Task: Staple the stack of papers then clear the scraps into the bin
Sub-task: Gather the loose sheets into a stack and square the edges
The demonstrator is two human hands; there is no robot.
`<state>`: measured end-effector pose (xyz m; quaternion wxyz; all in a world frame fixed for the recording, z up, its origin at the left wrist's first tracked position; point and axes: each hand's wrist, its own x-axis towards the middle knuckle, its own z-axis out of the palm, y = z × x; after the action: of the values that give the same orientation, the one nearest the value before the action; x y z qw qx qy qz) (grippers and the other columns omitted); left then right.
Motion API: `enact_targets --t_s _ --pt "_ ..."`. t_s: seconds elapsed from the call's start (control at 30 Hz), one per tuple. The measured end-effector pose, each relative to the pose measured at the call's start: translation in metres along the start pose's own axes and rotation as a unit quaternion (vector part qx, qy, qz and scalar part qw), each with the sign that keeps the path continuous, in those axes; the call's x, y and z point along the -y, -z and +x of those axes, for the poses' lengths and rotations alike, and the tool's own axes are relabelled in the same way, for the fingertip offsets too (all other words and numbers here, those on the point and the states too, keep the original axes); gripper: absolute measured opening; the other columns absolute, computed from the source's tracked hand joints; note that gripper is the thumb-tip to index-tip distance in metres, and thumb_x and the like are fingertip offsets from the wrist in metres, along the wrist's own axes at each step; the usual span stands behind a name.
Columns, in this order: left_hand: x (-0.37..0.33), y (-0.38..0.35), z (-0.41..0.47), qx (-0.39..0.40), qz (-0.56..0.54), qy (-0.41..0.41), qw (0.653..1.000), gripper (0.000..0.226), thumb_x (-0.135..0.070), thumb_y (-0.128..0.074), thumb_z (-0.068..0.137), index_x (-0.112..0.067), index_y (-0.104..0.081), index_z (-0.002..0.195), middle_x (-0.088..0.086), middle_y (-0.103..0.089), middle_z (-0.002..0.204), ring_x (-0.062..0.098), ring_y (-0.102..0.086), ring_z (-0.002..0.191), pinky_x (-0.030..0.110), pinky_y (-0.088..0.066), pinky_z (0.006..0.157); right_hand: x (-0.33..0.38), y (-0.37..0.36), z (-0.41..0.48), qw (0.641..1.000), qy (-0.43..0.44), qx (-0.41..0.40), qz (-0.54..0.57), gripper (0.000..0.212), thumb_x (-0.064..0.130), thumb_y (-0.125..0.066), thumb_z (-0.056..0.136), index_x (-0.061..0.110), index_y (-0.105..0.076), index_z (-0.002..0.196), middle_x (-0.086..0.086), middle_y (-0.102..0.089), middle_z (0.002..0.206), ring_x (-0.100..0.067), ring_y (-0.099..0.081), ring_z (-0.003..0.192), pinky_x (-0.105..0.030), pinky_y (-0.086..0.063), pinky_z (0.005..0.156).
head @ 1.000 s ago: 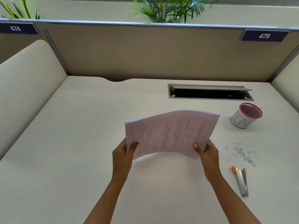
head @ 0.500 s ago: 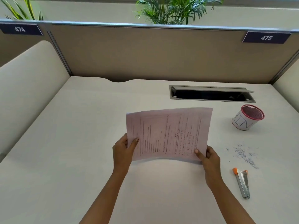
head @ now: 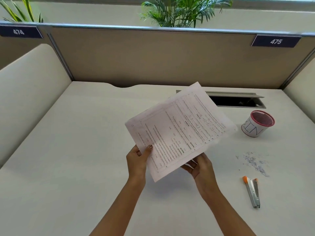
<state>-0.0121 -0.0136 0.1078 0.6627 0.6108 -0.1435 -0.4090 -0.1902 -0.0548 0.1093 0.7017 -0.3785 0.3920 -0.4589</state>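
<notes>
Where the stapler [head: 252, 193] lies: nearest of all, on the desk [head: 85, 150], well nearer than the bin [head: 256, 124] and apart from both hands; small, stiff and metal, it is best taken round its body, with the orange tip left free.
Right hand [head: 202, 167]: left of the bin and nearer; its fingers are curled under the near edge of the stack of papers [head: 179, 132], and the thumb is hidden by the sheets, so a supporting hold is judged rather than seen.
Left hand [head: 138, 160]: further left of the bin; the stack's near-left edge is pinched, thumb on top, fingers beneath.
Scraps [head: 254, 163]: strewn on the desk just nearer than the bin; tiny and light, they are better swept together than picked up singly.
Stack of papers: held tilted above the desk, left of the bin, touched only by the hands; it is light and limp, its sheets loose and apt to slide, as the fanned corner towards the bin suggests. It is best gripped near the corner to be stapled, once the edges are squared.
Bin: a small cup lettered BIN with a red mesh top; its inside cannot be made out.
Cable slot [head: 238, 102]: beyond the bin; its left end is covered by the stack.
Print on the sheets: too small to be read; neither the sheet count nor any staple already in place can be told.
</notes>
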Motion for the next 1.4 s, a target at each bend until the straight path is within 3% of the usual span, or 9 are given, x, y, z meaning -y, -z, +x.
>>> enact_targets --t_s 0.13,0.23,0.3,0.53,0.7,1.0,1.2,1.4 --pt "0.002 -0.004 -0.004 -0.007 -0.031 0.012 0.999 0.017 -0.007 -0.070 0.084 -0.018 -0.069 0.097 0.003 -0.074 0.100 0.020 -0.070 0.091 0.034 -0.055 0.080 0.003 -0.016 -0.008 0.999 0.007 -0.029 0.036 0.042 0.041 -0.030 0.099 0.024 -0.053 0.129 -0.009 -0.070 0.114 -0.027 -0.067 0.101 -0.042 -0.058 0.075" --pt "0.000 -0.005 -0.007 -0.004 -0.071 0.028 0.997 0.019 -0.004 -0.069 0.084 -0.013 -0.068 0.100 0.001 -0.074 0.098 0.017 -0.071 0.089 0.026 -0.055 0.071 0.003 -0.020 -0.007 0.997 0.036 -0.029 -0.066 0.030 0.027 -0.044 0.099 0.022 -0.051 0.128 -0.008 -0.069 0.113 -0.026 -0.067 0.101 -0.041 -0.059 0.073" --pt "-0.002 -0.006 -0.010 0.007 -0.081 0.035 0.996 0.019 -0.004 -0.069 0.084 -0.013 -0.067 0.100 0.001 -0.074 0.097 0.016 -0.071 0.087 0.023 -0.056 0.068 0.000 -0.019 -0.004 0.992 0.037 -0.042 -0.113 0.035 0.014 -0.050 0.097 0.023 -0.048 0.131 -0.005 -0.070 0.110 -0.023 -0.068 0.100 -0.040 -0.059 0.074" --pt "-0.009 -0.005 -0.016 0.096 -0.117 0.065 0.986 0.020 -0.002 -0.065 0.084 -0.009 -0.067 0.103 0.002 -0.076 0.099 0.016 -0.073 0.090 0.023 -0.057 0.066 0.011 -0.015 0.003 0.992 0.033 -0.041 -0.116 0.044 0.004 -0.051 0.095 0.023 -0.046 0.134 -0.003 -0.070 0.111 -0.017 -0.069 0.098 -0.036 -0.059 0.076" --pt "-0.010 -0.008 -0.021 0.146 -0.076 0.053 0.985 0.040 -0.005 -0.071 0.075 -0.015 -0.062 0.113 0.000 -0.075 0.104 0.019 -0.072 0.096 0.027 -0.058 0.068 0.020 -0.014 0.007 0.993 0.017 -0.014 -0.120 0.041 0.003 -0.051 0.094 0.021 -0.048 0.131 -0.006 -0.070 0.112 -0.019 -0.069 0.099 -0.035 -0.059 0.076" --pt "-0.006 -0.009 -0.019 0.138 -0.024 0.045 0.989 0.025 0.002 -0.068 0.082 -0.011 -0.066 0.102 0.002 -0.077 0.096 0.021 -0.073 0.089 0.028 -0.059 0.066 0.019 -0.006 0.008 0.991 0.008 -0.018 -0.135 0.036 0.008 -0.056 0.093 0.018 -0.052 0.127 -0.009 -0.070 0.112 -0.020 -0.069 0.098 -0.035 -0.060 0.075" --pt "0.002 -0.010 -0.018 0.117 -0.011 0.067 0.991 0.025 0.000 -0.070 0.081 -0.005 -0.066 0.106 0.007 -0.076 0.099 0.022 -0.073 0.089 0.028 -0.058 0.066 0.015 -0.006 0.001 0.982 0.071 -0.062 -0.162 0.042 0.008 -0.060 0.090 0.019 -0.052 0.129 -0.004 -0.071 0.107 -0.017 -0.070 0.093 -0.032 -0.060 0.071" --pt "-0.001 -0.010 -0.019 0.127 0.004 0.033 0.991 0.029 -0.001 -0.070 0.082 -0.019 -0.062 0.104 -0.003 -0.076 0.094 0.017 -0.073 0.086 0.028 -0.059 0.067 0.014 -0.005 0.002 0.991 0.035 -0.075 -0.108 0.038 0.006 -0.061 0.089 0.017 -0.055 0.125 -0.003 -0.073 0.106 -0.018 -0.071 0.094 -0.030 -0.059 0.070"
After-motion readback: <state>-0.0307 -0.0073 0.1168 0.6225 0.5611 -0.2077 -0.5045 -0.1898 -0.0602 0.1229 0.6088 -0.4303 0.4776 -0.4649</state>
